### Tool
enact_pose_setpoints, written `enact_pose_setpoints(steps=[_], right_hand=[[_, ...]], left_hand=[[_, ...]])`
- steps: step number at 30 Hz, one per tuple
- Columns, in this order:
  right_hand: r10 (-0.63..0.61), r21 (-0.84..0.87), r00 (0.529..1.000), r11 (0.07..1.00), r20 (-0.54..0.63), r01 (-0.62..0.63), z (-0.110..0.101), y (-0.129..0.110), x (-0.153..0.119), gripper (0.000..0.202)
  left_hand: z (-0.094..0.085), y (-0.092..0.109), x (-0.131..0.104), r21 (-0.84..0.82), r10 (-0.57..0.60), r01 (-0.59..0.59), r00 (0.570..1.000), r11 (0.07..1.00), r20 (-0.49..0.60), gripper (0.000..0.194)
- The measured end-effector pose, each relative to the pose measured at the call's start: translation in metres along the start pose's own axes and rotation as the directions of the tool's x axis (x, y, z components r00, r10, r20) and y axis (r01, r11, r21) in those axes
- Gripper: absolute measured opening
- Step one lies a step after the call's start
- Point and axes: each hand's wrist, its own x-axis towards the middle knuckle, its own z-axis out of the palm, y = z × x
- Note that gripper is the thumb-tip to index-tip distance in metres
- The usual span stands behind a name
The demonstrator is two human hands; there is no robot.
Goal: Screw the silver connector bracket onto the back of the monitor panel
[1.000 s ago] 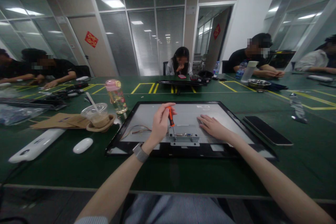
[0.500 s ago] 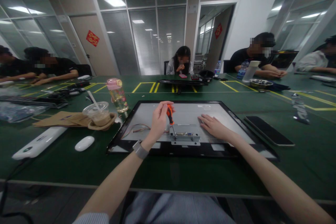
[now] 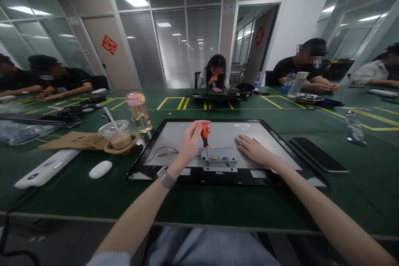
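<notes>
My left hand (image 3: 191, 138) grips an orange-and-black screwdriver (image 3: 205, 136) near the top of its handle, with the shaft pointing down. Its tip meets the left part of a metal bracket (image 3: 220, 166) that carries several connector ports; the exact contact is too small to make out. The bracket sits at the near edge of a flat display panel (image 3: 218, 131) with a grey back and black frame. To the right of the bracket, my right hand (image 3: 252, 148) lies flat on the panel, fingers stretched out. Thin coloured wires (image 3: 163, 151) run across the panel toward the bracket.
Right of the panel lies a black phone (image 3: 318, 154). On the left are a white mouse-like case (image 3: 100, 169), a white device with a cable (image 3: 46, 169), an iced drink cup (image 3: 114, 133) and a pink-lidded bottle (image 3: 139, 112). Several people sit around the green table (image 3: 199, 205).
The screwdriver has gone from leaning to nearly upright, its handle shifting slightly right with my left hand. My right hand stays in place.
</notes>
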Motion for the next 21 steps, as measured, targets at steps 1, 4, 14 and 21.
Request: enact_pose_setpoints(steps=[1,4,14,21], right_hand=[[0.005,0.002,1.0,1.0,0.002,-0.005,0.0001,-0.0001,0.0,0.064],[0.013,0.011,1.0,1.0,0.0,-0.013,0.0006,0.0,0.0,0.064],[-0.006,0.008,1.0,1.0,-0.019,0.006,0.0039,0.0037,0.0013,0.063],[-0.006,0.011,1.0,1.0,-0.028,0.007,0.004,0.0037,0.0013,0.063]], left_hand=[[0.0004,-0.0007,-0.0002,-0.019,-0.008,0.008,1.0,1.0,0.001,0.035],[0.0018,0.0002,-0.0014,0.04,0.047,-0.046,0.998,0.998,-0.031,0.03],[0.0001,-0.0004,-0.0016,0.04,0.013,-0.013,1.0,0.999,0.011,0.034],[0.0011,0.0009,-0.0008,0.087,0.086,-0.082,0.996,0.993,-0.037,0.023]])
